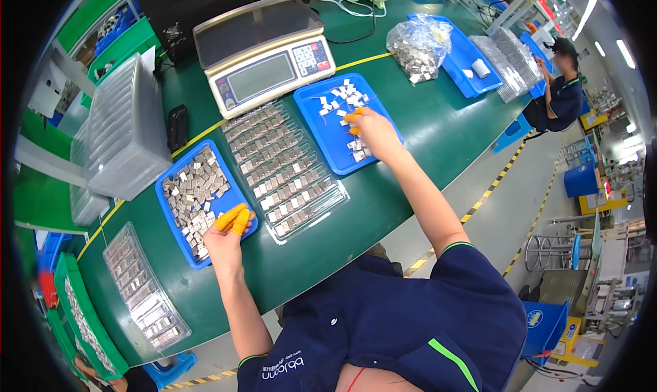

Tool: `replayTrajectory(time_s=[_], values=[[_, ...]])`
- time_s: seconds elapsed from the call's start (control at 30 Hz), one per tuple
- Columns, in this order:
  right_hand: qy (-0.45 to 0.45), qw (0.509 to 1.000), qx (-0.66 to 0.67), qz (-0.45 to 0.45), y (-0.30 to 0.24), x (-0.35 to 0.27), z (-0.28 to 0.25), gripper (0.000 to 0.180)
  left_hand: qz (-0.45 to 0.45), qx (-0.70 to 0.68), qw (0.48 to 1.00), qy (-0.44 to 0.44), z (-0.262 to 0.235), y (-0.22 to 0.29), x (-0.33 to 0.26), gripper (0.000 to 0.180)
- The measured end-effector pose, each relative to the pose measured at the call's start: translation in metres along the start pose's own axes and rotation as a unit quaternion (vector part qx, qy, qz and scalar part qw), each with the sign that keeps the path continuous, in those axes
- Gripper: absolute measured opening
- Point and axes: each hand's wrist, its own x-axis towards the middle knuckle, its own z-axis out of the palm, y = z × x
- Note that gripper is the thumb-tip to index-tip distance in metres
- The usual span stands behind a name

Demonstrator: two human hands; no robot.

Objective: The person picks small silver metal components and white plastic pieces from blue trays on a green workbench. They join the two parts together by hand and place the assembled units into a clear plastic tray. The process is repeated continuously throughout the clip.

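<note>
My left hand (224,243), with yellow finger cots on its fingertips, is over the near right edge of a blue tray (224,203). That tray holds many small grey metal pieces (200,176) and some white-faced ones. Its fingers are pressed together; what they pinch, if anything, is hidden. My right hand (375,133), also in finger cots, reaches into a second blue tray (325,137) scattered with small white parts (346,91) with thin wires. Its fingertips are closed in a pinch, their contents too small to make out. Between the trays lies a clear blister tray (279,166) with rows of small grey pieces.
A digital scale (263,63) stands behind the blister tray. Stacked clear trays (126,125) and a black object (178,126) are at the left, another filled blister tray (145,289) at the near left. A bag of parts (419,50) and a blue bin (472,81) sit far right; a co-worker (564,84) sits beyond.
</note>
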Motion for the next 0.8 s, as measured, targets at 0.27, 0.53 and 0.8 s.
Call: replayTrajectory(time_s=[0.27,0.53,0.8], values=[[0.174,0.985,-0.01,0.018,-0.003,-0.005,-0.001,0.017,0.003,-0.125,0.992,0.015,0.017,0.009,-0.005,0.028],[0.053,0.89,0.438,0.113,-0.116,-0.049,-0.035,0.02,-0.006,-0.191,0.981,-0.039,0.034,0.009,-0.018,0.025],[-0.062,0.739,0.652,0.161,-0.142,-0.078,-0.014,0.023,-0.037,-0.175,0.98,-0.088,0.046,0.006,-0.024,0.025]])
